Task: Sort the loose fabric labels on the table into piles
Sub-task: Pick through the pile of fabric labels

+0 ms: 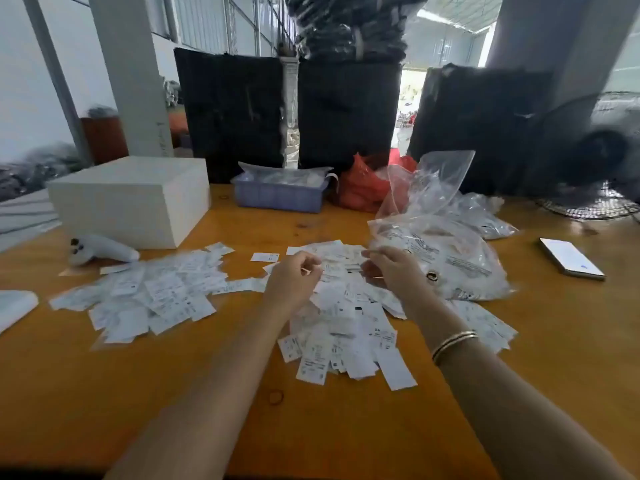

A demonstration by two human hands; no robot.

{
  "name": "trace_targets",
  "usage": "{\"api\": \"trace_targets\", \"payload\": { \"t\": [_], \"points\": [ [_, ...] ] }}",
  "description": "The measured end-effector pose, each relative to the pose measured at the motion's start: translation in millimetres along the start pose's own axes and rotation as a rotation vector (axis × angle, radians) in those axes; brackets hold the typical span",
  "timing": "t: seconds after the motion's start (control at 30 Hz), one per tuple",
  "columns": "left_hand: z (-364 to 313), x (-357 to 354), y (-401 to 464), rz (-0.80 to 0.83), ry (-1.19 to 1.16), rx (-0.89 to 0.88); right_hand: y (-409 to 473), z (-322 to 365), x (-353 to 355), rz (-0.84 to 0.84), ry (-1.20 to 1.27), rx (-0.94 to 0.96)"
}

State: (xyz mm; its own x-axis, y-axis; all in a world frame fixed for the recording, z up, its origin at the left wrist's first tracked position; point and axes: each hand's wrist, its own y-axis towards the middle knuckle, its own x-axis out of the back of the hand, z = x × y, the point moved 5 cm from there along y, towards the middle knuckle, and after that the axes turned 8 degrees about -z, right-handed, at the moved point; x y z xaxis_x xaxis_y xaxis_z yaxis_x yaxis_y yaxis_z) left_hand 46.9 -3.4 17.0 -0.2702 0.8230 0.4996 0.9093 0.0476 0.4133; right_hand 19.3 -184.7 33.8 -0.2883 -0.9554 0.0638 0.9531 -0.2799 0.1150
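Loose white fabric labels lie in two heaps on the orange table (346, 445): a middle pile (346, 327) and a left pile (152, 296). A single label (265, 257) lies apart behind them. Both hands hover over the far part of the middle pile. My left hand (294, 282) has its fingers curled and pinches a thin tan strand that looks like a rubber band. My right hand (393, 270), fingers also curled, pinches a similar thin strand. What lies under the hands is hidden.
Clear plastic bags of labels (446, 258) sit right of the pile. A phone (571, 258) lies far right, and a fan (595, 168) stands behind it. A white box (131, 199), a white controller (100, 252), a blue bin (280, 195) and a red bag (363, 188) stand behind. A rubber band (276, 397) lies near the front.
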Motion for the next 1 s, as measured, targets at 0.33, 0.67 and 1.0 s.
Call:
{"api": "trace_targets", "payload": {
  "t": [0.33, 0.67, 1.0],
  "points": [
    [35, -12, 6, -0.059, 0.425, -0.187, 85, -11, 68, -0.576, -0.951, 0.303],
    [37, -14, 7, -0.035, 0.408, -0.199, 93, -37, 70, -0.427, -1.096, 0.106],
    [37, -13, 8, -0.024, 0.368, -0.177, 101, -36, 78, -0.417, -1.09, 0.084]
  ]
}}
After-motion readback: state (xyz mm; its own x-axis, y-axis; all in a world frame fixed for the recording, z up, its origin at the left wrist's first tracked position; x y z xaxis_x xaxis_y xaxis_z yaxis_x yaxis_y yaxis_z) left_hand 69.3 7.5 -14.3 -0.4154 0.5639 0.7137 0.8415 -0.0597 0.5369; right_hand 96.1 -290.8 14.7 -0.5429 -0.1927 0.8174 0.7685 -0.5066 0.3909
